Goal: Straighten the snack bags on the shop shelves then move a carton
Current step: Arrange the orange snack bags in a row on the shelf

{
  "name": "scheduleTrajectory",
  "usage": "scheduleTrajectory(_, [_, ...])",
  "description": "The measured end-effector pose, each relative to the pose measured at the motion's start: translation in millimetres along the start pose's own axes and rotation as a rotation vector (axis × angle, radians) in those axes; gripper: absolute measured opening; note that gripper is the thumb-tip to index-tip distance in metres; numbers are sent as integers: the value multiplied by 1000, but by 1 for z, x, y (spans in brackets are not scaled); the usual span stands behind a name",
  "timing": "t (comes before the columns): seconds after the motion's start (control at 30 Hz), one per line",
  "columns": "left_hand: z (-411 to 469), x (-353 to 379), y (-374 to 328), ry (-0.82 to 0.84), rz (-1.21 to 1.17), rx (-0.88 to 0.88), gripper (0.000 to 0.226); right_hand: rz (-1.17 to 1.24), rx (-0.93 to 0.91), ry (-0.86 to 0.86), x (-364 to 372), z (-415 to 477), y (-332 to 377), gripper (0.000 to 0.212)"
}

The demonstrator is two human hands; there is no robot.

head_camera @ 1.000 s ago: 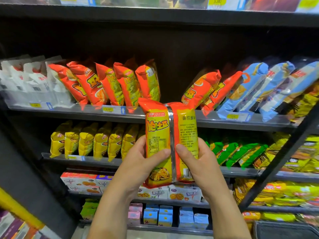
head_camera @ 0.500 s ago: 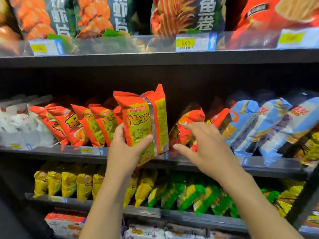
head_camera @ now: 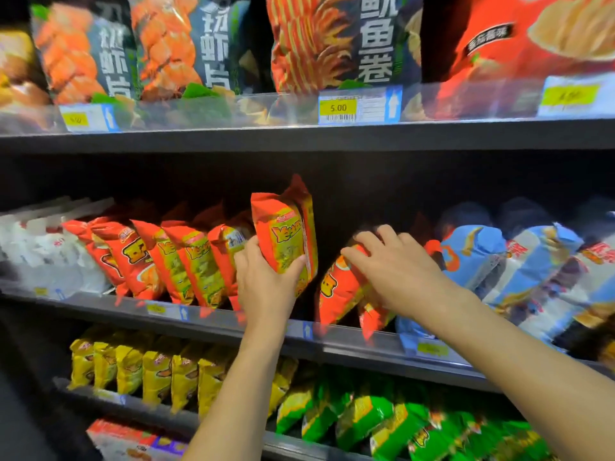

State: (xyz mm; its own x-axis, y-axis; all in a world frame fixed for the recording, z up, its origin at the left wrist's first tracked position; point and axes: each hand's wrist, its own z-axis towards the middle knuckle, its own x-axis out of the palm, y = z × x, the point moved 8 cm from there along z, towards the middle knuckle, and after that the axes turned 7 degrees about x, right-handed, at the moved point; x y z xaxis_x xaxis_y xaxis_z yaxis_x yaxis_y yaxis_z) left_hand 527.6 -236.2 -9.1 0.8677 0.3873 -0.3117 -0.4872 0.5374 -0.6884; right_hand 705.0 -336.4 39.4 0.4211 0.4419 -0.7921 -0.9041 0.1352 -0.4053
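L hand (head_camera: 266,287) grips bag (head_camera: 286,234) by lower half, thumb across front; bag upright over mid shelf (head_camera: 213,322), just R of red-yellow row (head_camera: 186,261). R hand (head_camera: 396,271) spread, fingers resting atop leaning red bag (head_camera: 336,291).

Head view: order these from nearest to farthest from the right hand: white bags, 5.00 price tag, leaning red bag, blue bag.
1. leaning red bag, directly under the right hand, which touches it.
2. blue bag, just right of the hand, same shelf.
3. 5.00 price tag, on the shelf edge above.
4. white bags, far left of the same shelf.
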Motion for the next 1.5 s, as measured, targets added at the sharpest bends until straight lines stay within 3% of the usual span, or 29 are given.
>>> scheduleTrajectory(0.37, [-21,18,21,28,245,-138,80,60,-114,-75,1,0,-2,67])
scheduleTrajectory(0.7, [-22,14,33,49,228,-179,101,82,-130,-133,-5,1,-6,67])
scheduleTrajectory(0.8, [-27,2,23,-25,240,-108,102,90,-112,-165,-8,1,-8,65])
scheduleTrajectory(0.9, [-35,-10,-8,-105,129,88,89,62,-83,-218,-11,2,-13,69])
scheduleTrajectory(1.03, [-44,5,-56,140,-14,317,86,101,-78,-364,-33,-3,-18,56])
scheduleTrajectory(1.1, [-50,19,-69,282,-12,334,102,126,-62,-433,-50,-8,-23,54])
scheduleTrajectory(1.2, [-54,28,-75,345,-13,296,110,167,-57,-477,-73,-16,-25,56])
scheduleTrajectory(1.33, [-57,16,-74,293,-69,299,88,323,-75,-458,-99,-33,-29,65])
scheduleTrajectory(1.5, [-70,-8,-66,338,-345,152,65,891,140,-416,-108,-63,-47,62])
